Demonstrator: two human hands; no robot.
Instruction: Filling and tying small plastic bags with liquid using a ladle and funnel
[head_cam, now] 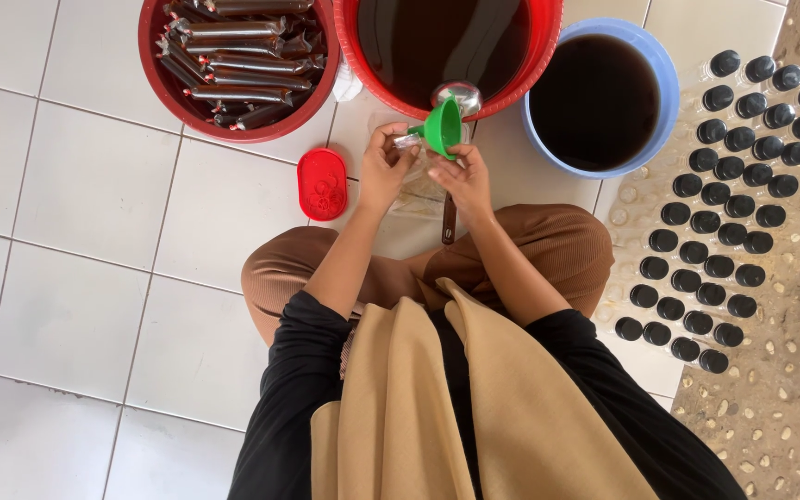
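Two hands met over the white tiles: the left hand (383, 167) pinched a thin clear plastic sleeve (406, 141), while the right hand (464, 181) closed on the green funnel (443, 127) — just below the red tub (539, 51). Capped bottles (729, 199) lay in rows far right.

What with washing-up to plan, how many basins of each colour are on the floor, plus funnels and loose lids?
Red basins: 2
Blue basin: 1
Green funnel: 1
Red lid: 1
Total: 5
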